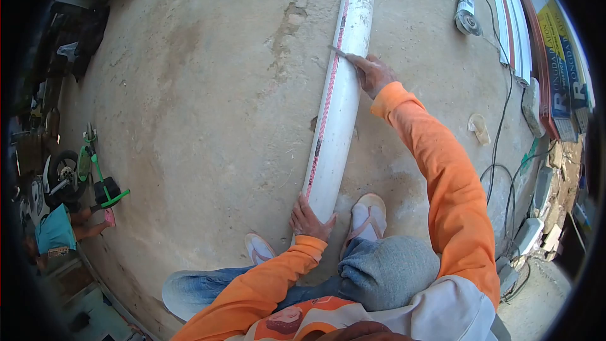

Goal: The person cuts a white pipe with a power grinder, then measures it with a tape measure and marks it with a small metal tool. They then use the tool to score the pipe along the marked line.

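Observation:
A long white plastic pipe (pixel 339 104) with a red printed line along it lies on the concrete, running away from me between my feet. My left hand (pixel 310 220) is closed over its near end, fingers on the left side and thumb on the right. Farther up, my right hand (pixel 374 74) is closed on a thin grey blade (pixel 339 52). The blade lies across the top of the pipe, and its tip sticks out past the left side. Part of the blade is hidden in my fingers.
An angle grinder (pixel 466 12) lies at the upper right with a black cable (pixel 509 88) trailing past it. Pale metal strips (pixel 503 16) and printed boards (pixel 555 57) line the right edge. A person's leg (pixel 93 230) shows at left by a green scooter (pixel 99 173).

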A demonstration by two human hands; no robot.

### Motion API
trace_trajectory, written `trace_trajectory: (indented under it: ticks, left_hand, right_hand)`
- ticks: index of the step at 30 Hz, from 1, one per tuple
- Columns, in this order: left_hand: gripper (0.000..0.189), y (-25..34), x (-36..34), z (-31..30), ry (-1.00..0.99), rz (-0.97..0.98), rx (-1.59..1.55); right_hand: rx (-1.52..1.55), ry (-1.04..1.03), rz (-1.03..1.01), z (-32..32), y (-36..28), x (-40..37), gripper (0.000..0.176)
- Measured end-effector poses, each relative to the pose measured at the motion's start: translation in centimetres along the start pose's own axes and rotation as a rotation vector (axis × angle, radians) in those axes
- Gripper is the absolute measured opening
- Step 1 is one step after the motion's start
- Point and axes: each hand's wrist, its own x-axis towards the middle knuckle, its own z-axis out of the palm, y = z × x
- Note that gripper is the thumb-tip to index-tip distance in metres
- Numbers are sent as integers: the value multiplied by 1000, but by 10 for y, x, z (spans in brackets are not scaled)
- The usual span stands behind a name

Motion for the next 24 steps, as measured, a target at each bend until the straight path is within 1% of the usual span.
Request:
trace_trajectory:
  ticks: [1,2,3,5,6,7,9,10,11,13,14,16,17,18,19,21,22,23,24]
  left_hand:
    - [107,-1,-2,-1,5,6,1]
    - [107,-2,-5,-1,-5,15,8]
    - [107,-5,-3,3,-14,6,-32]
    - [107,-10,2,0,-18,14,-63]
    - [107,-11,2,0,-34,1,-85]
    - [107,-11,3,-1,-55,-17,-105]
    - [107,-8,3,-1,-54,-18,-86]
    - [106,-7,2,-2,-56,-22,-72]
    - [106,-8,-1,-1,-65,-20,-68]
    - [105,-14,6,-2,-91,-20,-144]
    - [105,-18,13,-4,-83,-11,-140]
    - [105,-25,15,-9,-185,-23,-226]
    - [105,-27,14,-9,-187,-29,-219]
    - [105,-24,16,-10,-186,-20,-231]
    - [104,-23,15,-11,-186,-11,-242]
    - [104,-24,17,-14,-208,-10,-264]
    - [103,-24,19,-15,-225,-21,-290]
    - [103,-23,20,-15,-220,-26,-293]
    - [102,-22,19,-16,-218,-27,-279]
  right_hand:
    - [93,155,208,-3,35,30,35]
    - [182,313,417,-4,56,41,35]
    - [183,327,428,-5,56,39,35]
    - [190,294,233,-4,38,36,34]
    - [178,174,116,3,26,26,35]
    - [99,6,94,-8,6,21,35]
    - [383,107,370,-19,21,39,37]
    - [358,311,459,-23,34,54,35]
    - [359,308,468,-15,37,51,35]
    - [289,329,266,-3,34,56,34]
    - [291,342,264,-5,39,60,34]
    - [328,368,331,-2,48,65,32]
    - [349,376,373,2,53,65,31]
    - [351,413,465,-7,56,69,32]
    - [353,412,473,-5,52,62,32]
    - [243,291,232,-1,36,49,33]
    - [269,258,142,4,36,44,35]
    - [269,256,135,2,41,49,35]
    - [371,353,258,-6,44,55,36]
